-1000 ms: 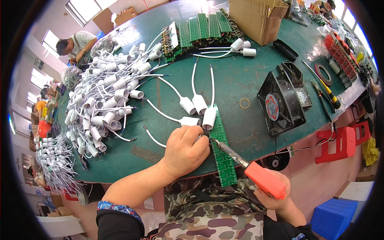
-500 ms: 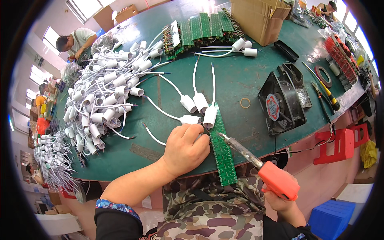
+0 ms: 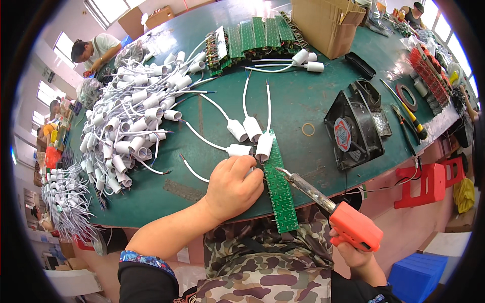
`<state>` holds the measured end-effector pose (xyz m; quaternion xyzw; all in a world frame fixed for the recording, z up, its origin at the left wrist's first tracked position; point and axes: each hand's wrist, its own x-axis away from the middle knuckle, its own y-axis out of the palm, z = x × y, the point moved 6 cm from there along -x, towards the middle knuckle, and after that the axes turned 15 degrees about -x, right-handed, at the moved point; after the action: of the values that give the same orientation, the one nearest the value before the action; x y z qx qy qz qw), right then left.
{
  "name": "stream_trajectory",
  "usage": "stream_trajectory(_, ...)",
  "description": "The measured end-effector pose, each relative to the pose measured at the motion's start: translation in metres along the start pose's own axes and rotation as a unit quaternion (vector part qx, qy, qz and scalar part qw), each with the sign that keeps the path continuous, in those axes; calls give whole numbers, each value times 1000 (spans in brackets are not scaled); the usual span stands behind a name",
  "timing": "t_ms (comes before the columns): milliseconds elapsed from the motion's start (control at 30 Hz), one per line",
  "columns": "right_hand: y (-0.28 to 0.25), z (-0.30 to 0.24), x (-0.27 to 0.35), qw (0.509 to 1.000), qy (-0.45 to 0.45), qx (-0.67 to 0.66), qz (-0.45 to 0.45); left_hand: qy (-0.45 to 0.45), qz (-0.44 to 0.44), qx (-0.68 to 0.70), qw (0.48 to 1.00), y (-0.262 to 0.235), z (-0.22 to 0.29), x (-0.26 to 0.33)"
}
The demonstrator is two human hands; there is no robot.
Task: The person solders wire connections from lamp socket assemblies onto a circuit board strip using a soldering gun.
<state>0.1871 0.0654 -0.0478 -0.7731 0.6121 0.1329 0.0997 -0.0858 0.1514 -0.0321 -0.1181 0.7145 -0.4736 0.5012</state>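
Note:
My left hand (image 3: 235, 184) is closed in a pinch at the left edge of a long green circuit board strip (image 3: 281, 194). A white lamp socket (image 3: 250, 172) shows partly between its fingers, and a white cable (image 3: 193, 170) runs in under the hand. My right hand (image 3: 353, 255) grips a soldering iron (image 3: 356, 227) by its red handle. The iron's tip points at the strip, beside my left fingers; whether it touches, I cannot tell. Several white sockets with cables, among them a near one (image 3: 264, 147), lie around the strip's far end. The strip's near end overhangs the table edge.
A large heap of white corded sockets (image 3: 136, 121) covers the left side. Green boards (image 3: 252, 38) and a cardboard box (image 3: 326, 25) stand at the back. To the right are a black fan (image 3: 353, 126), pliers (image 3: 404, 130), a screwdriver (image 3: 411, 116) and a tape roll (image 3: 406, 97).
The soldering iron has shifted slightly to the right over the board strip. My left hand keeps its pinch in nearly the same place.

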Motion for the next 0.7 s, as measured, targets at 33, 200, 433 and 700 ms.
stream_trajectory(33, -1, 2, 1, 999, 12, -32, 12, 0, -2, -2, 1000, 0, 0, 0)
stream_trajectory(200, -4, 9, 12, 998, 12, -53, 43, -1, -13, 8, 1000, 0, 0, -1)
stream_trajectory(433, -3, 5, 2, 991, 58, -115, 19, -9, -46, 109, 993, 2, -8, 2)
stream_trajectory(700, -1, 7, 3, 990, 68, -120, 31, -1, -58, 134, 989, 3, -11, -1)
